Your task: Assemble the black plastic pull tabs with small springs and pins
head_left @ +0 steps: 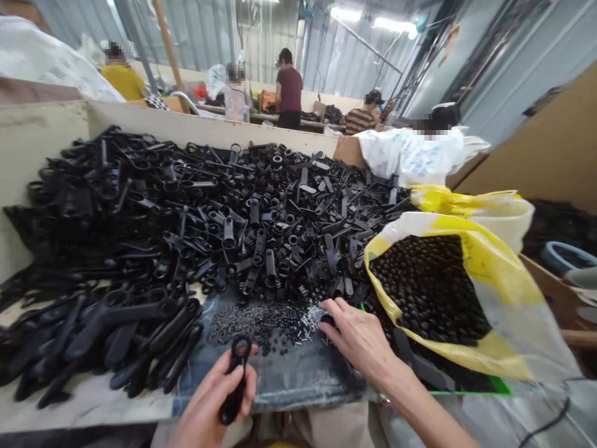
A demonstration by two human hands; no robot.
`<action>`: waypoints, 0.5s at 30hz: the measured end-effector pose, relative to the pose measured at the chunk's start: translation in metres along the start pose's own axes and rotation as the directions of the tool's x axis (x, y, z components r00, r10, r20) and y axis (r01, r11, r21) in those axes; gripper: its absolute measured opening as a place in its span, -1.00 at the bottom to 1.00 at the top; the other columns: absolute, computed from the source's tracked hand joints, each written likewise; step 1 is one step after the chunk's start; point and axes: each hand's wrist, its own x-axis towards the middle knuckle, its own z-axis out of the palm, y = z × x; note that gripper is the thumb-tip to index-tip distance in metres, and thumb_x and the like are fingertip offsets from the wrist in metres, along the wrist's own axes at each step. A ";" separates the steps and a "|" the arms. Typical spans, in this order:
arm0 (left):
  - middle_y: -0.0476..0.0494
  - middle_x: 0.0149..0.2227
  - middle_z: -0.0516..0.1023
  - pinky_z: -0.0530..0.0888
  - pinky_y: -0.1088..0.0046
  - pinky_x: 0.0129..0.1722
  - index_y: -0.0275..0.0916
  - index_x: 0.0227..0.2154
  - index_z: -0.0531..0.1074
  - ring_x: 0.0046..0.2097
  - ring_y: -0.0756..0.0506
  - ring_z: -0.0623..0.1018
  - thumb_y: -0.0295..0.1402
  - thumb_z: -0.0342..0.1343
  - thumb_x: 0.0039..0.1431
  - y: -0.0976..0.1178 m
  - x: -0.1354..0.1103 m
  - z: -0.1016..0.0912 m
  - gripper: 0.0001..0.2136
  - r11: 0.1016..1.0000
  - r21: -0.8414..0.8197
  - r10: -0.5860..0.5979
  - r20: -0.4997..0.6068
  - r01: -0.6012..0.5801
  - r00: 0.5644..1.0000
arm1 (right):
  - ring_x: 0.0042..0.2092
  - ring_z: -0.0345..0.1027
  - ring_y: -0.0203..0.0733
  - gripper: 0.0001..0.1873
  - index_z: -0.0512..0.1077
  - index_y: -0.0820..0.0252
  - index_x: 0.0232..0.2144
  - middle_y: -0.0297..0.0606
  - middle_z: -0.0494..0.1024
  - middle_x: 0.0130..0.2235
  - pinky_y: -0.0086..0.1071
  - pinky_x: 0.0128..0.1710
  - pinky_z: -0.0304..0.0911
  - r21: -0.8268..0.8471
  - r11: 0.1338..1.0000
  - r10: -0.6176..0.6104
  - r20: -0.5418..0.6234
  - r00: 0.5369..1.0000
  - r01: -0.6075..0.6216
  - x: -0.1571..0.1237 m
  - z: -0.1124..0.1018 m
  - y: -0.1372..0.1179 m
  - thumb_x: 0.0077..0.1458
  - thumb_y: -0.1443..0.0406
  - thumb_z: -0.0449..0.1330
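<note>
At our bench [93, 407], our left hand [209, 401] is closed around a black plastic handle [236, 379], fingers and thumb wrapped about its shaft, with its ring end pointing up and away from us, just above the near edge of a dark mat [303, 379]. Our right hand [359, 336] lies palm down on the far right part of that mat, its fingers stretched out and loosely spread, gripping nothing that we can see. Its fingertips touch the right edge of a small pile of tiny pins [265, 320], some dark and some silvery. Just beyond the mat rises a broad heap of black plastic parts [261, 218] that reaches back to the pale board [186, 127] at the far side. On the left, larger black handles [121, 330] lie stacked near the mat. To the right of our right hand stands an open yellow and clear bag [494, 267], filled with small round black pieces [429, 286], its near edge just beside the wrist. A white sack [410, 155] sits behind it. Farther back, well apart from us, several people [289, 90] are at other benches under bright lamps.
</note>
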 end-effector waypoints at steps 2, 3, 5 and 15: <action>-0.08 -0.39 0.57 0.31 0.48 -0.44 -0.24 0.02 0.56 -0.42 -0.04 0.46 -0.09 0.33 0.12 0.002 0.004 -0.007 -0.53 0.999 -0.048 -0.002 0.051 0.004 0.999 | -0.22 0.61 -0.11 -0.79 0.44 0.10 0.00 -0.26 0.61 -0.15 -0.37 -0.31 0.32 -0.007 1.000 -0.020 -0.028 0.999 0.020 -0.003 0.004 0.004 0.32 0.32 0.24; -0.10 -0.37 0.59 0.32 0.47 -0.43 -0.25 0.03 0.56 -0.41 -0.06 0.49 -0.12 0.32 0.13 0.003 0.006 -0.010 -0.54 0.998 -0.066 -0.008 0.074 0.013 0.997 | -0.23 0.62 -0.11 -0.74 0.42 0.09 0.05 -0.27 0.60 -0.14 -0.37 -0.32 0.32 -0.017 0.999 -0.037 -0.045 0.998 0.036 -0.004 0.005 0.006 0.33 0.31 0.24; -0.14 -0.36 0.61 0.32 0.46 -0.44 -0.28 0.02 0.56 -0.40 -0.08 0.52 -0.17 0.32 0.11 0.004 0.011 -0.015 -0.55 0.995 -0.087 -0.031 0.115 0.041 0.993 | -0.24 0.62 -0.13 -0.66 0.40 0.08 0.12 -0.27 0.59 -0.13 -0.38 -0.35 0.32 -0.036 0.997 -0.076 -0.072 0.994 0.074 -0.005 0.005 0.007 0.32 0.29 0.25; -0.11 -0.39 0.63 0.34 0.44 -0.42 -0.24 -0.01 0.53 -0.42 -0.09 0.55 -0.20 0.40 0.02 0.006 0.010 -0.009 -0.53 0.996 -0.060 -0.062 0.141 0.071 0.988 | -0.18 0.55 -0.24 -0.71 0.54 0.01 0.01 -0.28 0.58 -0.05 -0.44 -0.35 0.20 0.061 0.994 -0.087 -0.108 0.990 0.094 0.085 -0.030 -0.044 0.46 0.37 0.06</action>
